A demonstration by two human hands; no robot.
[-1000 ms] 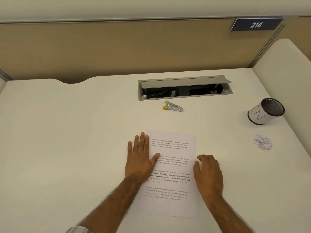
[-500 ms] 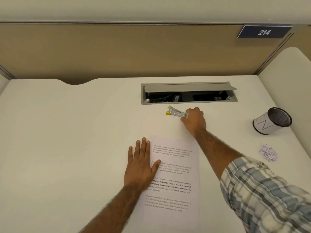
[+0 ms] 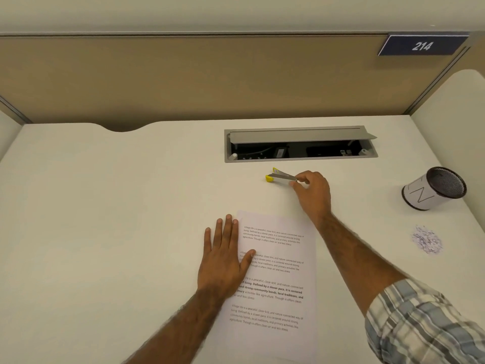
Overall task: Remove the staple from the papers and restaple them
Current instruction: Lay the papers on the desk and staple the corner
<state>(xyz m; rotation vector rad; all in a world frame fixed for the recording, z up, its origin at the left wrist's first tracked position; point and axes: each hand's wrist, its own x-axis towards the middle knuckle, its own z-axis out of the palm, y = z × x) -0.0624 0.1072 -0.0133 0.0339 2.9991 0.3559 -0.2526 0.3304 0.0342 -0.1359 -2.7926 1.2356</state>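
Beyond the far edge of the papers (image 3: 278, 271), on the desk (image 3: 105, 206), lay a yellow-tipped metal tool (image 3: 279, 176), its right end pinched by the right hand (image 3: 313, 195). The left hand (image 3: 223, 261), fingers straight, pressed the papers' left margin. Step judged: tool pickup. The next move called for bringing it to the staple.

Bare hairy forearms, right arm (image 3: 425, 324) in rolled plaid sleeve, grey, cream, blue
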